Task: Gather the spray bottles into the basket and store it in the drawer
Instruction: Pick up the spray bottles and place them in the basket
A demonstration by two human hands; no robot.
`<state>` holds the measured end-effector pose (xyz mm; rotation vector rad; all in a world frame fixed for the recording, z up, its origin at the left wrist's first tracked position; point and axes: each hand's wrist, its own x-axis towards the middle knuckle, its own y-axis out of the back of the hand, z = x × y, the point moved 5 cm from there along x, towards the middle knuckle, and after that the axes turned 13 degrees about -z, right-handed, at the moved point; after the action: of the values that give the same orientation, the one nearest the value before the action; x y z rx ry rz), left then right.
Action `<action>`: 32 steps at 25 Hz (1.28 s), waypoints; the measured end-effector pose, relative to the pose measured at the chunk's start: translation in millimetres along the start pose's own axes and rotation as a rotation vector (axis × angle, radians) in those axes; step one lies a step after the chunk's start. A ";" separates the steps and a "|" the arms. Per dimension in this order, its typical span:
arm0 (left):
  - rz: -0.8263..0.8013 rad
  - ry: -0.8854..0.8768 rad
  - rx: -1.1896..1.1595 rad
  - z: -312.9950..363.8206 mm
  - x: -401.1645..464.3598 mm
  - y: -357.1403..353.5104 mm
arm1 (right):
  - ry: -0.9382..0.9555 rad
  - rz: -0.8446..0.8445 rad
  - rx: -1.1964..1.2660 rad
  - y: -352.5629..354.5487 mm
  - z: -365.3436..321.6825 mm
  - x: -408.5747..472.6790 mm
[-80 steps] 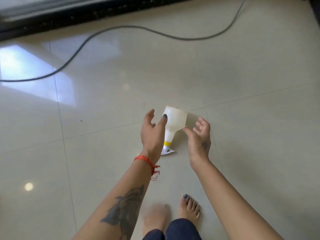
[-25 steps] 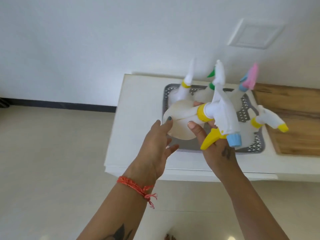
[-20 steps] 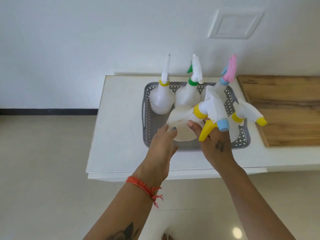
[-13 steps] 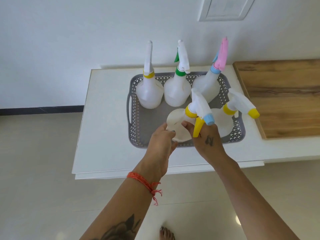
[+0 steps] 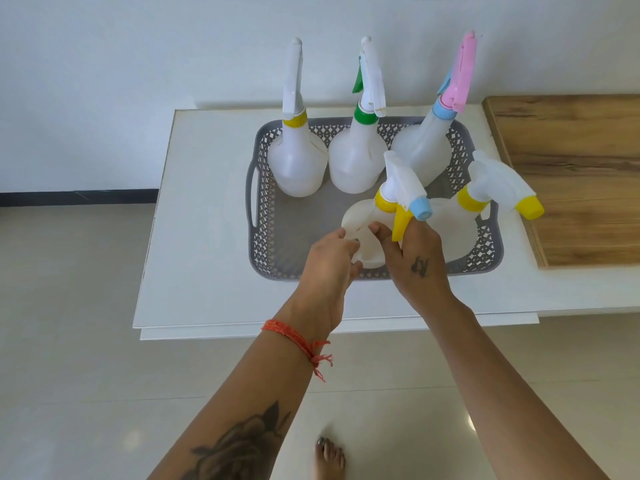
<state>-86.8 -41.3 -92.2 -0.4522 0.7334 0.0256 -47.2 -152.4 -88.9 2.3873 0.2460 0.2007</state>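
Observation:
A grey lattice basket (image 5: pixel 258 216) sits on a white cabinet top (image 5: pixel 201 237). Three white spray bottles stand along its far side: one with a yellow collar (image 5: pixel 298 157), one with a green collar (image 5: pixel 356 157), one with a pink trigger head (image 5: pixel 426 147). Another yellow-collared bottle (image 5: pixel 453 223) stands at the front right. My left hand (image 5: pixel 329 268) and my right hand (image 5: pixel 412 261) both grip a white spray bottle with a yellow trigger and blue nozzle (image 5: pixel 367 220), tilted over the basket's front middle.
A wooden board (image 5: pixel 571 174) lies on the cabinet to the right of the basket. A white wall rises behind. Glossy tiled floor (image 5: pixel 69 341) spreads below and left, with my bare foot (image 5: pixel 329 459) on it. No drawer is visible.
I picked the bottle up off the floor and carried it to the cabinet. Over the last second both hands lowered it into the basket's front, tipping it more upright.

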 end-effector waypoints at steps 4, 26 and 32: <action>0.049 -0.041 -0.045 0.8 -9.5 7.3 | -0.134 0.086 0.058 -4.1 7.9 -13.1; 0.581 -0.546 -0.512 -57.5 -316.3 317.7 | -0.324 -0.061 0.912 -242.6 -281.6 -200.1; 0.919 -0.743 -0.814 -186.5 -500.1 441.5 | -0.156 -0.593 0.831 -375.7 -414.5 -366.5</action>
<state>-658.6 348.3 -59.8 -0.7738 0.1017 1.3250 -536.0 303.6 -68.5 2.9591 1.1173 -0.4504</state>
